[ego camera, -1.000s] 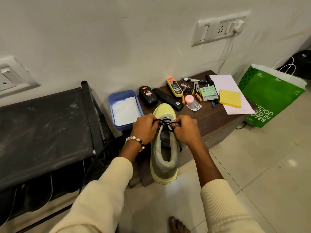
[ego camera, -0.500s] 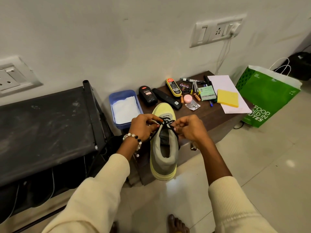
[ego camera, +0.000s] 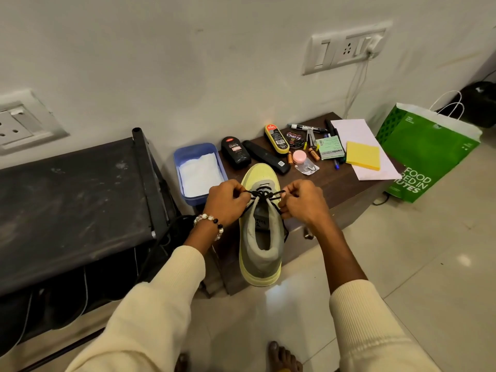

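1. Far left: one black rack [ego camera: 67, 210] with a flat, dusty matte top.
2. Just right of it, one rounded rectangular blue plastic tub [ego camera: 193, 154] sits at the left end of the desk [ego camera: 335, 189], with one crumpled white cloth [ego camera: 200, 171] inside.
3. The left hand [ego camera: 225, 202], with one beaded bracelet [ego camera: 212, 224] at the wrist, has its fingers [ego camera: 237, 193] curled in and pinching the left end of the lace [ego camera: 264, 195].
4. In the middle lies one shoe [ego camera: 261, 237] with a soft grey fabric collar and a smooth pale yellow sole. Its toe points far, onto the dark brown wood desk, and its heel juts past the near edge. The one thin black cord lace crosses its tongue in a knot.
5. The right hand [ego camera: 303, 205] mirrors the left, its fingers [ego camera: 288, 193] curled and pinching the lace's right end.
6. Farther right on the desk: one glossy black polish bottle [ego camera: 235, 153] and one square yellow pad [ego camera: 363, 159].
7. Far right, on the tiled floor: one green paper bag [ego camera: 426, 154].
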